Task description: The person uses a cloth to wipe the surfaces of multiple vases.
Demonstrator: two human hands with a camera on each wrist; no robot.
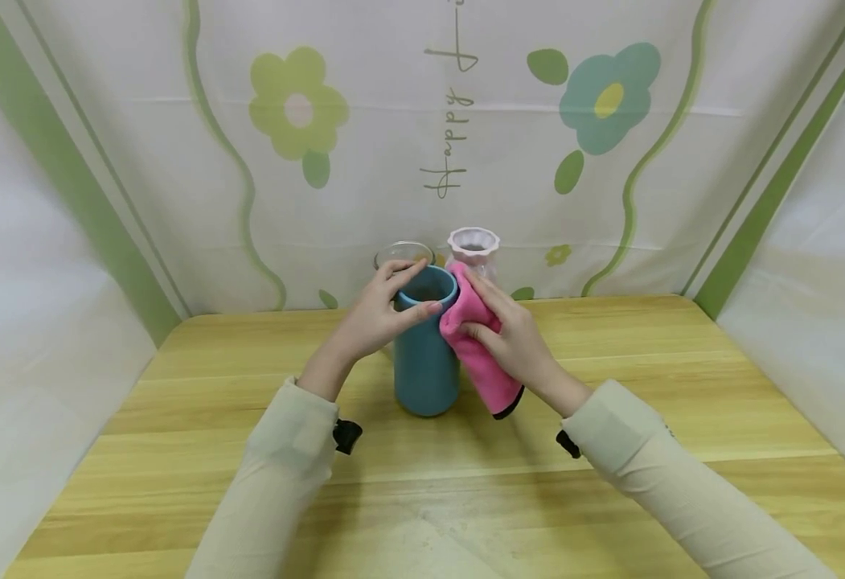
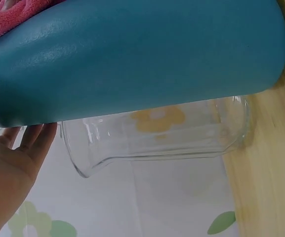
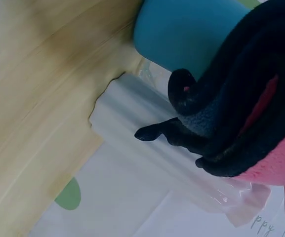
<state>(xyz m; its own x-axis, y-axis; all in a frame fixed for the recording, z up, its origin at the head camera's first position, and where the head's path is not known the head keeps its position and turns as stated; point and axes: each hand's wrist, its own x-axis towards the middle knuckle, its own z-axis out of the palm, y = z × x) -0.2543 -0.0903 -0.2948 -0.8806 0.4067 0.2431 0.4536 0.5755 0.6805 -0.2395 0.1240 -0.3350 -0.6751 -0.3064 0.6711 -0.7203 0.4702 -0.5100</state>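
A tall teal vase (image 1: 427, 366) stands upright on the wooden table. My left hand (image 1: 382, 310) holds it by the mouth, thumb along the near rim and fingers at the far side. In the left wrist view, those fingers (image 2: 36, 140) meet the upper end of the vase (image 2: 147, 59). My right hand (image 1: 519, 338) grips a folded pink cloth (image 1: 476, 354) with black edging, its upper end at the vase's right rim. From the right wrist, the cloth's black-edged folds (image 3: 231, 98) hang in front of the teal wall.
Behind the teal vase stands a clear glass vessel (image 2: 182, 143) with a flared rim. A pale pink, scallop-rimmed vase (image 1: 474, 241) is behind the cloth. A white curtain (image 1: 393, 145) printed with flowers backs the table (image 1: 212, 450).
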